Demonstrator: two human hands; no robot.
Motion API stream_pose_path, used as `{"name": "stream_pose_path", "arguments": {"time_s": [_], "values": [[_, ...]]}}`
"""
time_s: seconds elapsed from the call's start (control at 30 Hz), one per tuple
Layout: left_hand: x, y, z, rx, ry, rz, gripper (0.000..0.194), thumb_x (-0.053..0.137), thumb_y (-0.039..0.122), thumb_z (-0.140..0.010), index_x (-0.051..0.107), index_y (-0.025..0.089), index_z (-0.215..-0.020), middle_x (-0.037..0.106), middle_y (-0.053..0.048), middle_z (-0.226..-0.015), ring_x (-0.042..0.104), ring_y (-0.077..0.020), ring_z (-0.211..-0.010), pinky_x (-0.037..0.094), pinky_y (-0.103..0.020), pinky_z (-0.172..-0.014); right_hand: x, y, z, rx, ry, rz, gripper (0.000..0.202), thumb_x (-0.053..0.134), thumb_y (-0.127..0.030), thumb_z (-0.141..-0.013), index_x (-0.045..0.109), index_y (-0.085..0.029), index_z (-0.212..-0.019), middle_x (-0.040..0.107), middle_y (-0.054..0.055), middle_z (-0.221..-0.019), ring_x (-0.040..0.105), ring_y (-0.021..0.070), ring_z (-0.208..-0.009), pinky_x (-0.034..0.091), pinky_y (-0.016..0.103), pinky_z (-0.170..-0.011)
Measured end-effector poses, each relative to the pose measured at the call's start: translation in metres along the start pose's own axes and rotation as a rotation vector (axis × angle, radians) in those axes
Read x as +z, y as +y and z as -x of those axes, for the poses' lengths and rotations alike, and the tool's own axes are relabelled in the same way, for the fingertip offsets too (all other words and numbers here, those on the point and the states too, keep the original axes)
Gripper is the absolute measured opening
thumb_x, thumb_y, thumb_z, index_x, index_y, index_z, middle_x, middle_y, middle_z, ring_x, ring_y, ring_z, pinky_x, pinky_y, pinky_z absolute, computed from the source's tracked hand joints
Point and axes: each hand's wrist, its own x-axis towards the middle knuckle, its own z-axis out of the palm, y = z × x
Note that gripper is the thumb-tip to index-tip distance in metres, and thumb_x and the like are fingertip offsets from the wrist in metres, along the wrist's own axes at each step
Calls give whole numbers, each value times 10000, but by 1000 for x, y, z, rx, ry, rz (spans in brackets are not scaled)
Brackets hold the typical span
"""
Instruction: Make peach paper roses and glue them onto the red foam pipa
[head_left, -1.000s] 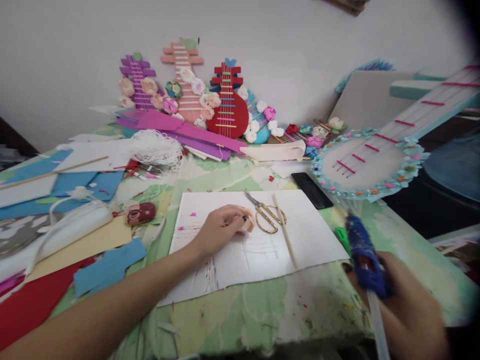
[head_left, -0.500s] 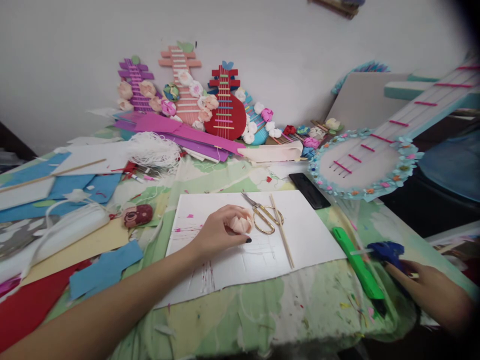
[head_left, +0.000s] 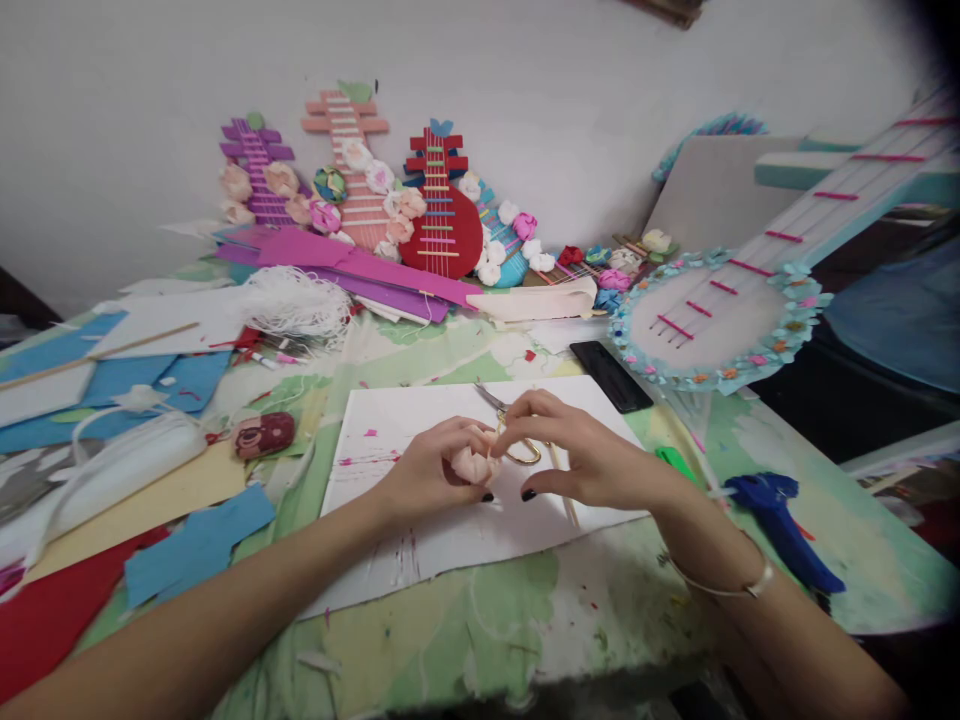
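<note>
The peach paper flower (head_left: 474, 466) was grasped by the curled fingers of the left hand (head_left: 429, 468) over the white sheet (head_left: 480, 545). The right hand (head_left: 581, 455) was held beside it, thumb and forefinger parted; fingertip contact could not be determined. Gold-handled scissors (head_left: 491, 398) were partly hidden; a blue glue gun (head_left: 789, 532) was supported by the counter (head_left: 540, 610).

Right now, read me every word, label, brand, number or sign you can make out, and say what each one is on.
None: no readable text in this view.
Blue glue gun: no lettering legible.
Flat black item: no lettering legible.
White board: pink marks and streaks, no words I can read.
</note>
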Motion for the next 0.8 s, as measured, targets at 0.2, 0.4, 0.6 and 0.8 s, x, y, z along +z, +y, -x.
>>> {"name": "stream_pose_path", "arguments": {"time_s": [0.2,0.4,0.6,0.8], "values": [[1,2,-1,-11,-54,-34,132,662,148,-644,594,184,-751,640,-35,-892,594,-199,-906,475,-316,-801,6,12,-17,-43,-121,31,401,715,-97,-681,587,-205,-1046,469,51,-1036,424,197,-1010,413,332,-866],[2,3,-2,11,-99,-41,120,639,127,-675,614,193,-771,644,-32,-945,582,-185,-939,462,-304,-841,10,11,-15,-34,-121,33,266,653,-47,-712,582,-201,-916,462,40,-999,440,188,-970,410,341,-867],[3,2,-2,11,-106,-72,92,662,158,-687,637,190,-769,623,-40,-956,582,-177,-918,462,-296,-837,13,15,-16,-84,-106,9,162,625,-56,-750,585,-190,-830,458,45,-1007,456,180,-994,420,338,-877],[3,1,-1,6,-107,-78,102,665,167,-686,635,196,-779,612,-35,-965,584,-174,-905,466,-294,-823,15,17,-18,-77,-90,-33,123,596,-70,-789,588,-188,-819,471,38,-970,469,170,-975,433,338,-872]]}}
